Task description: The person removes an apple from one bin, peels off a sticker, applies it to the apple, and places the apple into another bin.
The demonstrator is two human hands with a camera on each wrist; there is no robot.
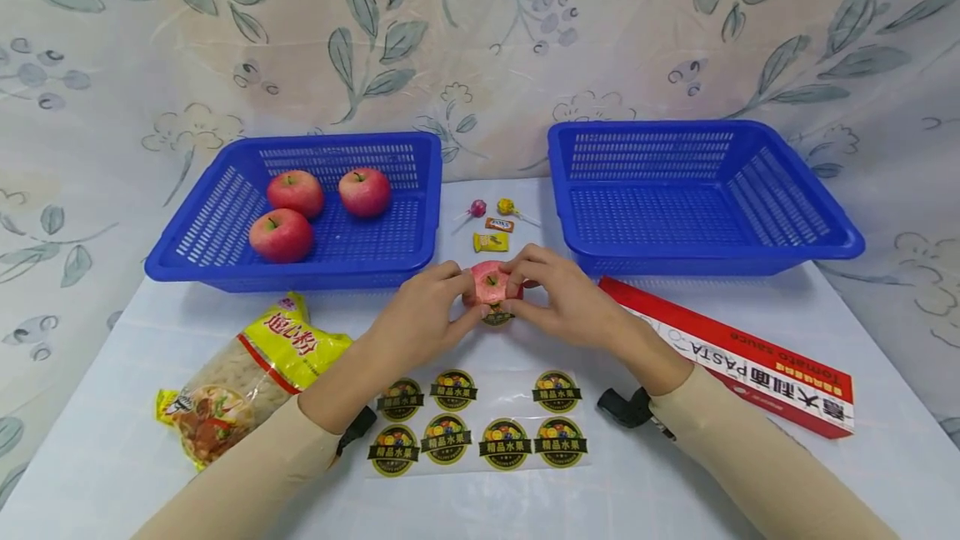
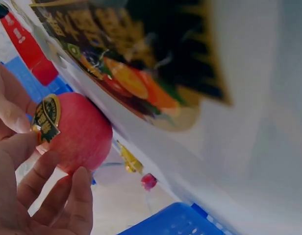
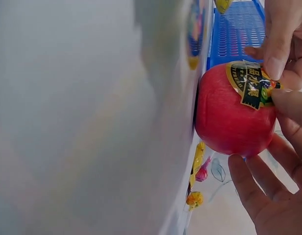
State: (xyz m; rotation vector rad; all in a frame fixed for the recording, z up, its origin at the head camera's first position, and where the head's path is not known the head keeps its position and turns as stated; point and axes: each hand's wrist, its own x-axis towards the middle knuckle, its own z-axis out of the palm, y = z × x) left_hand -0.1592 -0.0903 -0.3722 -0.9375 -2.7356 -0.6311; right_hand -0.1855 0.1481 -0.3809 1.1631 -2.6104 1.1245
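A red apple sits on the table between both hands, stem up. On its near side is a round black-and-gold fruit sticker, with a picture of fruit and gold lettering. My left hand holds the apple from the left, its thumb at the sticker's upper edge. From the right, my right hand holds it too, fingers round the side and thumb on the sticker's edge. In the left wrist view the sticker lies against the apple's skin, its top partly hidden by the thumbs.
A sheet of similar stickers lies in front. Behind stand a blue basket with three apples and another blue basket. Lollipops and small wrapped sweets lie between. Pasta bag left; red pasta box right.
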